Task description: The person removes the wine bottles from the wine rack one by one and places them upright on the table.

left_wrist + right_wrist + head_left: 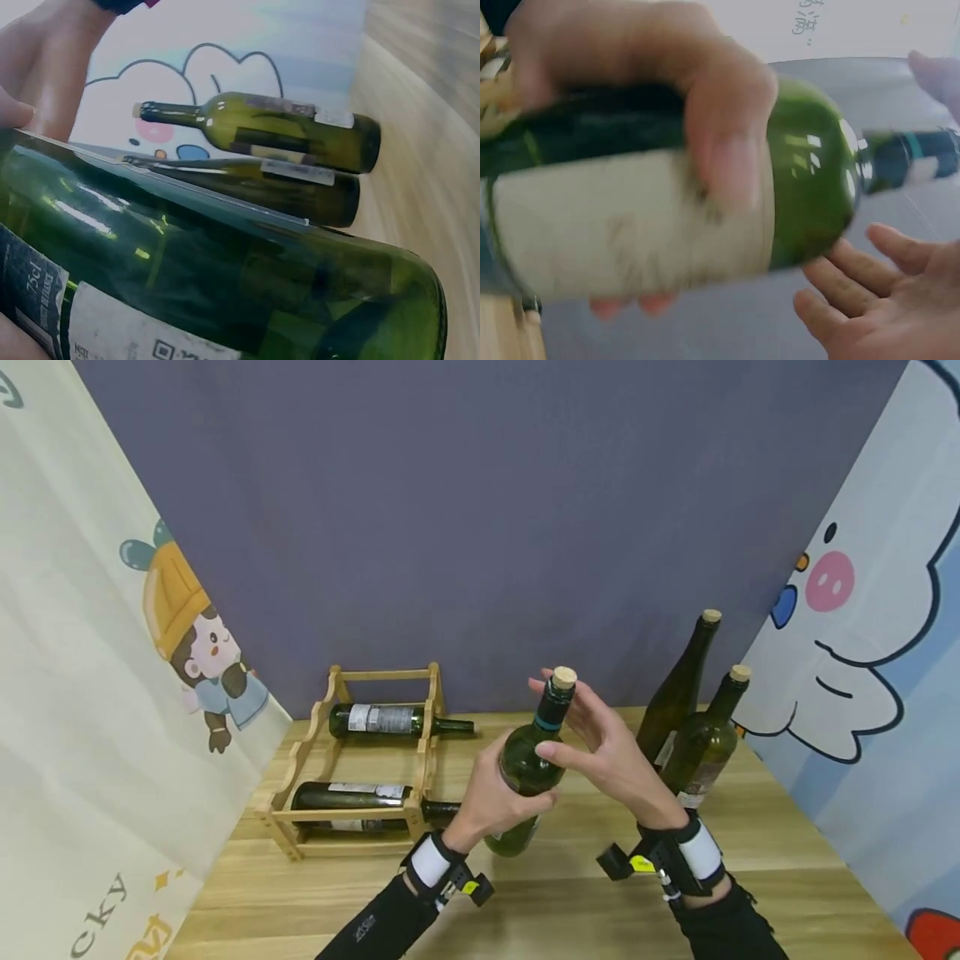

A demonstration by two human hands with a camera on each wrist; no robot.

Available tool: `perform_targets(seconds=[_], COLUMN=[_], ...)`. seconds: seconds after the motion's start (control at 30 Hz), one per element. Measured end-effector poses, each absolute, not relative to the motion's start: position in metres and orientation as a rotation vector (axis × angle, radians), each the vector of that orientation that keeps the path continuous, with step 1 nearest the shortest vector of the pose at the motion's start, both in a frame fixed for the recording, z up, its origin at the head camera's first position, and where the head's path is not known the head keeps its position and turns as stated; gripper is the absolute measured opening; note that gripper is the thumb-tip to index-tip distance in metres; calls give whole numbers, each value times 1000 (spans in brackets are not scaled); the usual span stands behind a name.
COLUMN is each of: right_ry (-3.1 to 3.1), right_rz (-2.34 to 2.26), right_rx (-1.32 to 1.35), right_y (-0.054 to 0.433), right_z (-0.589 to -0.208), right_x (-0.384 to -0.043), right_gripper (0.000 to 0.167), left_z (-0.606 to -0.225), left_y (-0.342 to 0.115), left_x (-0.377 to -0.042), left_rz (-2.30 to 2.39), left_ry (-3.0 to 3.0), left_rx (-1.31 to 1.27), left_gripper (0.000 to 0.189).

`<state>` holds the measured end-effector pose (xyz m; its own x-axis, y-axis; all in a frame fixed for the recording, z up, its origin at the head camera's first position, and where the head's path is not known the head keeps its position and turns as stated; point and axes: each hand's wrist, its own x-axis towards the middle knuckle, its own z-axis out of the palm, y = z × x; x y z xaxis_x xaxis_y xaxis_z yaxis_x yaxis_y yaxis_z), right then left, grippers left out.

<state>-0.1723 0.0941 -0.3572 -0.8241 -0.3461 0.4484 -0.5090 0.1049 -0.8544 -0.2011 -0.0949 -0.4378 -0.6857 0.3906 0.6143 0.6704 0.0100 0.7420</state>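
Observation:
My left hand [491, 793] grips a green wine bottle [525, 758] round its body. The bottle stands tilted over the table, its cork-topped neck pointing up and slightly right. Beside the neck is my right hand [615, 752], fingers spread and thumb reaching in front of the bottle's shoulder. In the right wrist view, a cream label [630, 225] covers the bottle's body, and the right palm [900, 315] faces the neck without closing round it. A white label with a square code [142, 330] shows on the glass in the left wrist view.
A wooden rack [386, 675] on the left holds an upper bottle [382, 719] and a lower bottle [352, 795] lying down, with another bottle glimpsed beneath. Two corked bottles, one slim [678, 693] and one broader [701, 747], stand on the wooden table [570, 902] at right.

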Motion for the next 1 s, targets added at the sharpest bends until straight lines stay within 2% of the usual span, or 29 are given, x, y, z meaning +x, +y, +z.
perform_targets(seconds=[0.27,0.33,0.4,0.53,0.63,1.0], right_ry=[-2065,-2061,-2062,-2079,-2060,-1966], right_rz=[2014,2040,2058,2042,2020,1956], right_rx=[827,746,639,476,484,426], right_y=[72,68,65,62,61,57], right_z=[-362,-363,-364,-366,-366,-369], right_x=[-173,-171,-170,-169,-170,-170], right_gripper=[43,29,21,33,39,46], left_z=[-449,-451,-453,-456,-457,-455], left_y=[-85,-82,-81,-80,-80,-78], left_x=[-197,-197,-196,-194,-193,-191], left_rz=[-1596,-1604,-1618,-1665,-1702,-1750], left_ry=[-2061,-2067,-2078,-2113,-2148,-2269], left_rx=[-1165,-1177,-1180,-1173,-1151,-1140], left_gripper=[71,77,81,79,72,72])
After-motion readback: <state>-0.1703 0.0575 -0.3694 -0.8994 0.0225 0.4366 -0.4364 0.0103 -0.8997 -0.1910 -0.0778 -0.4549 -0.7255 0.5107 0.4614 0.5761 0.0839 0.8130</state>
